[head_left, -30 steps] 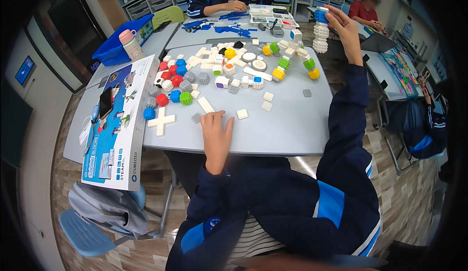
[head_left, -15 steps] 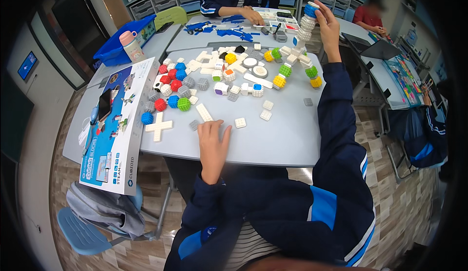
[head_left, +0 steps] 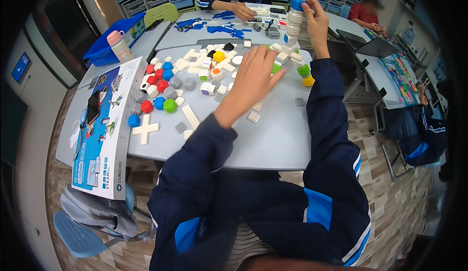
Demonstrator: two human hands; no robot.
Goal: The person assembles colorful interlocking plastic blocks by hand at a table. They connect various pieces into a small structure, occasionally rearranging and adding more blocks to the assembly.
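Note:
At the far right of the table stands a tower of building blocks [head_left: 293,27], white and studded, with a blue block [head_left: 297,3] near its top. Its white cross-shaped base [head_left: 287,52] rests on legs of green and yellow blocks [head_left: 306,77]. The fingers of my right hand [head_left: 317,26] close round the tower's top at the blue block. My left hand [head_left: 253,83] reaches over the middle of the table, palm down and fingers stretched out, in front of the base. It covers part of the legs and several white pieces; whether its fingertips touch anything is hidden.
Left of my hands lie red, blue, grey and green blocks [head_left: 161,83] and a white cross piece [head_left: 146,129]. A large printed box [head_left: 105,134], a pink-capped bottle [head_left: 119,46] and a blue bin [head_left: 97,51] line the left. Opposite, a person handles pieces near a white tray [head_left: 265,15].
My left hand has moved from the table's near edge forward and right, toward the tower's base. My right hand stays at the tower's top. The whole view has shifted slightly.

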